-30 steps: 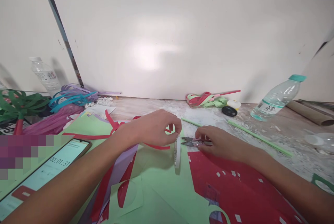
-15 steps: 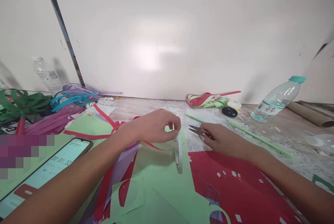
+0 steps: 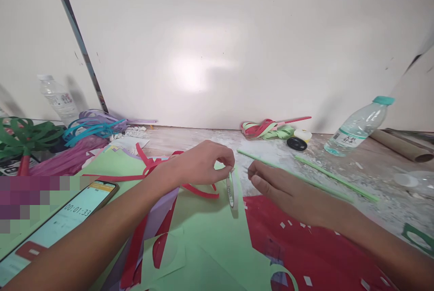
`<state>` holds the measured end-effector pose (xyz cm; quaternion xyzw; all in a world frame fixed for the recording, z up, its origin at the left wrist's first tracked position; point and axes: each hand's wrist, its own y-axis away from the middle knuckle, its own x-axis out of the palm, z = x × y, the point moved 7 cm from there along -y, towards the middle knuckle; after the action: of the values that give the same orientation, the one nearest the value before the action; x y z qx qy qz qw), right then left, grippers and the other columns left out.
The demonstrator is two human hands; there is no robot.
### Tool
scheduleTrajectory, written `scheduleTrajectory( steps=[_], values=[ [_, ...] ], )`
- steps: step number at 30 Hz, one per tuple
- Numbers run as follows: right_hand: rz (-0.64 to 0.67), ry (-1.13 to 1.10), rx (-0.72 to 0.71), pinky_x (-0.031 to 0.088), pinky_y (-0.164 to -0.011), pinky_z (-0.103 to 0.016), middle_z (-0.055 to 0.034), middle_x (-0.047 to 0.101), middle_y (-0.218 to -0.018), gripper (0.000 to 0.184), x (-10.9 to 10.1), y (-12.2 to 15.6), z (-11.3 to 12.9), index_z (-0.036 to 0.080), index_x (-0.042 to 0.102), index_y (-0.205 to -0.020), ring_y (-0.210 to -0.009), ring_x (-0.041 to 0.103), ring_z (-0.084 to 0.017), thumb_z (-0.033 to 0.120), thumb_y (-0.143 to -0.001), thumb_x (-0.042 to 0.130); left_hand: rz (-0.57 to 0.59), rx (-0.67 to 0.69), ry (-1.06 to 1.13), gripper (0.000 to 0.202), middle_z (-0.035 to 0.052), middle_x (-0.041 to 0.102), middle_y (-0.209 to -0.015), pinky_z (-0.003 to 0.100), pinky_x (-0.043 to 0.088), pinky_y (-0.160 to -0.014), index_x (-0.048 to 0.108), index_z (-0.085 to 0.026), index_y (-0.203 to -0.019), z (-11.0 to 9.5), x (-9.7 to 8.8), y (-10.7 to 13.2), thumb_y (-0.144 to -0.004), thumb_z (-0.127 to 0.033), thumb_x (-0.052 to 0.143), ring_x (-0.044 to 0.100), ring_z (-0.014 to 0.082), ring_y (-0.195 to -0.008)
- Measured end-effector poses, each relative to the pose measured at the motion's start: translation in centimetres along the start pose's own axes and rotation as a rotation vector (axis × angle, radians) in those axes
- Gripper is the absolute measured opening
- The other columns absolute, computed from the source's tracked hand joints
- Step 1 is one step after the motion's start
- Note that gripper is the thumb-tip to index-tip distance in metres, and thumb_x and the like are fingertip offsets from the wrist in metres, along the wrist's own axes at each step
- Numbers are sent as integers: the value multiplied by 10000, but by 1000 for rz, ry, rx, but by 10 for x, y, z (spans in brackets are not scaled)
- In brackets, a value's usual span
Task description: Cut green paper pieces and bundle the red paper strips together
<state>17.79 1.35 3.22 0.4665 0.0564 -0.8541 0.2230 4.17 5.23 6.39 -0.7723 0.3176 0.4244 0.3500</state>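
My left hand (image 3: 206, 163) is closed in a pinch, with a narrow white roll of tape (image 3: 231, 193) hanging from thumb and fingertip. Printed lettering shows on the roll's inner ring. Below it lies a light green paper sheet (image 3: 206, 232). My right hand (image 3: 278, 187) is held over the table just right of the tape, fingers stretched forward and thumb slightly apart. No scissors show in it, though its palm side is hidden. Red paper strips (image 3: 149, 164) lie under and beside my left wrist. A red sheet (image 3: 305, 245) spreads below my right forearm.
Thin green sticks (image 3: 335, 178) lie beyond my right hand. A tilted water bottle (image 3: 359, 128), a cardboard tube (image 3: 402, 146) and a black disc (image 3: 297, 144) stand farther back. At left are a phone (image 3: 64, 218) and a green paper-strip bundle (image 3: 30, 137). A white panel (image 3: 237, 55) closes off the back.
The scissors that were in my right hand are out of sight, and its fingers have straightened. My left hand keeps its pinch on the tape roll, which has turned slightly.
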Motion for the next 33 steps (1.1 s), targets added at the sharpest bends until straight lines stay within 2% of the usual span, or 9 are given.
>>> scheduleTrajectory(
  steps=[7,15,22,33],
  values=[
    [-16,110,16,367,-596,-315,-42,573,-764,338,7,7,3,228,414,-847,-676,518,-196,483,-965,227,-2,24,-6,153,-18,678,-835,246,426,-724,645,-192,-810,-8,3,-1,-759,-142,510,585,130,-758],
    [-88,211,-4,302,-506,-275,-9,551,-673,268,4,2,7,230,383,-808,-586,472,-176,433,-956,289,-19,27,9,151,-20,671,-817,247,421,-716,635,-188,-780,-11,5,-2,-748,-126,502,576,126,-735],
    [-111,226,-32,294,-514,-271,-16,580,-681,222,0,-1,9,221,421,-808,-588,494,-175,382,-940,344,-42,20,17,141,-30,657,-793,245,419,-702,622,-190,-769,-12,6,-2,-743,-119,502,562,116,-717],
    [-167,312,-63,225,-477,-271,-3,551,-608,209,-2,-2,11,221,479,-811,-511,423,-159,338,-928,352,-30,-3,56,136,-9,667,-814,256,441,-710,614,-188,-791,-9,9,-2,-739,-132,501,586,142,-759]
  ],
)
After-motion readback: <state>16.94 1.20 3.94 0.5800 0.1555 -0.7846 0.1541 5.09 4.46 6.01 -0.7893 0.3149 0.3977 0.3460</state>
